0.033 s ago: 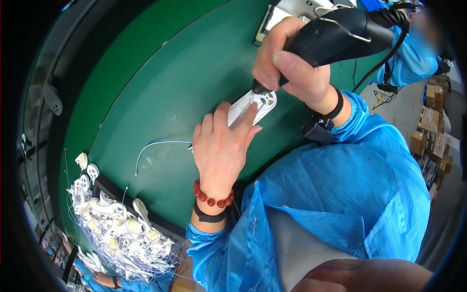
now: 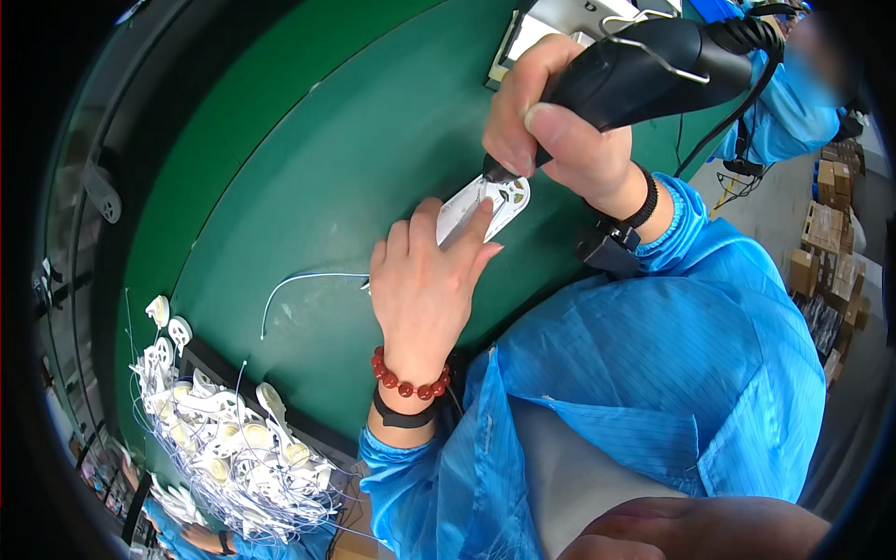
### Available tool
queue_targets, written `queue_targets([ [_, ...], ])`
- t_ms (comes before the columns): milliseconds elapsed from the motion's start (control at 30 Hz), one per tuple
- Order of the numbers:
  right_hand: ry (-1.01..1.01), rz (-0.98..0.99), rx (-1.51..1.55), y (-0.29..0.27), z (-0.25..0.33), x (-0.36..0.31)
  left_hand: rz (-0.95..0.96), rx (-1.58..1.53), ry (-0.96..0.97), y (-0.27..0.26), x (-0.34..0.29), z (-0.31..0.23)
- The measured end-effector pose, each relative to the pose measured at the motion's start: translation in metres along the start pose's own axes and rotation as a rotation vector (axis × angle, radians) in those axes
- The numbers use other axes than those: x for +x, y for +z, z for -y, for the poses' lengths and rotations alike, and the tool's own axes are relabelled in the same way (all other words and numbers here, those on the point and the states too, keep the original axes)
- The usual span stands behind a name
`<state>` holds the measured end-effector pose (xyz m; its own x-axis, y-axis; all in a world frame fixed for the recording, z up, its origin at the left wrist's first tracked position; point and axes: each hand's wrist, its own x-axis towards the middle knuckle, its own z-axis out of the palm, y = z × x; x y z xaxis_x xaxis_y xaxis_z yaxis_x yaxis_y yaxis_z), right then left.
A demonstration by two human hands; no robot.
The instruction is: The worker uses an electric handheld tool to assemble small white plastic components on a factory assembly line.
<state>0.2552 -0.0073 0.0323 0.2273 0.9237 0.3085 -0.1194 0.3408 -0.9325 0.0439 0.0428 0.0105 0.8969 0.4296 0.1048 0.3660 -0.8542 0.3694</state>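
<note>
My right hand point(image 2: 569, 131) is wrapped round a black electric screwdriver point(image 2: 644, 75), which is tilted with its tip down at the left edge of a white plastic part point(image 2: 457, 213). The part is long, with a rounded end that has cut-outs. My left hand point(image 2: 425, 271) holds it against the green table, the index finger pressed on its face near the tip. Much of the part's near end is hidden under the left fingers. A thin bluish-white cable point(image 2: 303, 275) runs out to the left from beneath that hand. The tip's exact contact is too small to make out.
A heap of similar white parts with tangled cables point(image 2: 233, 443) lies at the lower left, beside a dark tray edge point(image 2: 317, 429). A pale box-like device point(image 2: 551, 23) stands at the far side. The screwdriver's black cord point(image 2: 747, 107) hangs at the right. Co-workers in blue are nearby.
</note>
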Motion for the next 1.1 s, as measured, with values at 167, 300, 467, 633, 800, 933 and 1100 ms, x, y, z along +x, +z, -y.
queue_targets([
  [167, 0.048, -0.052, 0.024, 0.003, 0.004, -0.002, -0.038, -0.038, 0.015, 0.000, 0.000, 0.000],
  [300, -0.159, -0.074, 0.013, -0.017, 0.027, 0.000, -0.071, -0.068, 0.006, 0.003, -0.002, 0.002],
  [467, -0.398, -0.120, -0.034, -0.066, 0.077, -0.001, -0.092, -0.079, 0.002, 0.003, -0.001, 0.000],
  [633, -0.374, -0.329, -0.036, -0.066, 0.072, 0.000, -0.091, -0.067, 0.014, 0.004, 0.001, 0.000],
  [800, -0.372, -0.351, 0.024, -0.069, 0.061, -0.002, -0.106, -0.070, 0.011, 0.005, 0.001, -0.002],
  [933, -0.362, -0.385, -0.063, -0.058, 0.061, 0.004, -0.106, -0.069, 0.017, 0.003, 0.002, -0.001],
  [1100, -0.341, -0.389, -0.009, -0.055, 0.056, 0.006, -0.099, -0.068, 0.023, 0.001, 0.000, -0.001],
])
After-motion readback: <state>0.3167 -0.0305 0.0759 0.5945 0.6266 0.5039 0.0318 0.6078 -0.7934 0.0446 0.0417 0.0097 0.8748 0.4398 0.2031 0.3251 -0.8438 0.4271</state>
